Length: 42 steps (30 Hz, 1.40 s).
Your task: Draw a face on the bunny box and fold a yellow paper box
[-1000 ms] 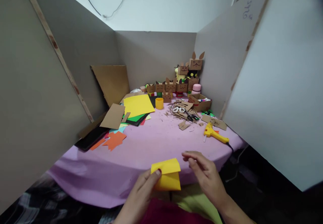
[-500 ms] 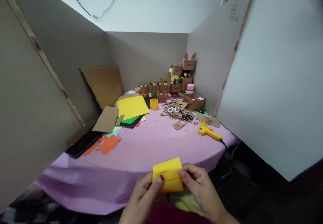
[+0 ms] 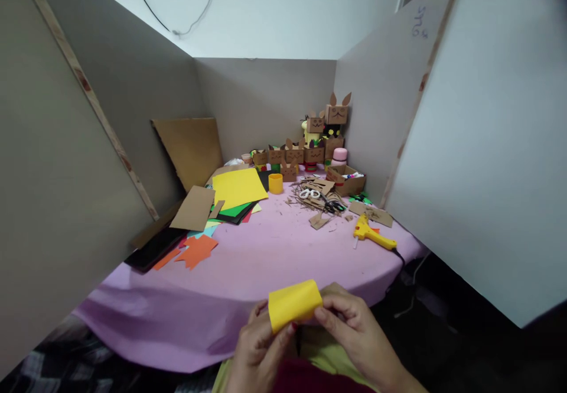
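I hold the yellow paper (image 3: pixel 295 303) just above the purple table's (image 3: pixel 266 257) near edge, left hand (image 3: pixel 259 346) pinching its lower corner, right hand (image 3: pixel 354 331) pinching its right end; I judge I'm curling it, which needs even pressure

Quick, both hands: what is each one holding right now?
Left hand: closed on the yellow paper, at its left end.
Right hand: closed on the same paper, at its right end.

a yellow glue gun (image 3: pixel 373 236) is lying on the pink-covered desk (image 3: pixel 274 254) near scissors (image 3: pixel 306 193) amid cardboard scraps; cardboard rabbit boxes (image 3: pixel 310 148) are standing behind a yellow cup (image 3: pixel 275 183).
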{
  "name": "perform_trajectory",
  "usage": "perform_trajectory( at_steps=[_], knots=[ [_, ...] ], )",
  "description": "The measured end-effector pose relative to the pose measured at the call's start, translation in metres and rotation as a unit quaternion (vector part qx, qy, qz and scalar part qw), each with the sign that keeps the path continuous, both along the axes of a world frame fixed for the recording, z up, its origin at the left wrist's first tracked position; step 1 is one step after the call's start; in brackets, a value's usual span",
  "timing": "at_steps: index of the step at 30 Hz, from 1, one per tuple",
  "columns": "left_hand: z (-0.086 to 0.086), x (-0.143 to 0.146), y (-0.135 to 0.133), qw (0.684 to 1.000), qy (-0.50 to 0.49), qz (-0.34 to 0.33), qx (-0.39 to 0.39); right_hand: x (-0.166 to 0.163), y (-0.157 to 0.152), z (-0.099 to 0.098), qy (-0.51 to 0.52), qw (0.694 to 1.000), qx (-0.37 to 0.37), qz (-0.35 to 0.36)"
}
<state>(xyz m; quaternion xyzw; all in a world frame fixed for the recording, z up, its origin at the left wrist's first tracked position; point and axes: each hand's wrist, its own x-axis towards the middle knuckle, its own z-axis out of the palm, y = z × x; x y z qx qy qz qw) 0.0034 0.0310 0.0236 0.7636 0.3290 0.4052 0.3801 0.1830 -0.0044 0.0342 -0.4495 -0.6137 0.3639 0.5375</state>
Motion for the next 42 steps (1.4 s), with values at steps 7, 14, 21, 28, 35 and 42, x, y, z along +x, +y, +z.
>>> perform_trajectory(
  at_steps=[7,14,21,28,35,42],
  knots=[
    [0.039,-0.011,-0.012,0.986,0.04,-0.127,-0.096,0.006,-0.007,0.002,0.004,0.995,-0.03,0.097],
    [0.033,-0.015,-0.012,0.971,-0.037,-0.082,-0.221,0.002,-0.008,0.004,-0.064,0.993,-0.023,0.092],
    [0.024,-0.011,-0.006,0.994,-0.013,-0.022,-0.11,-0.005,-0.001,-0.008,0.123,0.985,-0.122,0.017],
    [0.009,-0.01,-0.006,0.995,0.069,0.067,0.022,-0.006,0.003,-0.016,0.175,0.973,-0.145,-0.028],
    [0.013,-0.003,-0.007,0.994,0.077,0.081,-0.002,-0.008,0.004,-0.017,0.156,0.976,-0.142,-0.047],
    [0.013,-0.004,-0.009,0.997,0.023,0.058,-0.04,-0.006,0.005,-0.018,0.19,0.967,-0.165,-0.041]
  ],
)
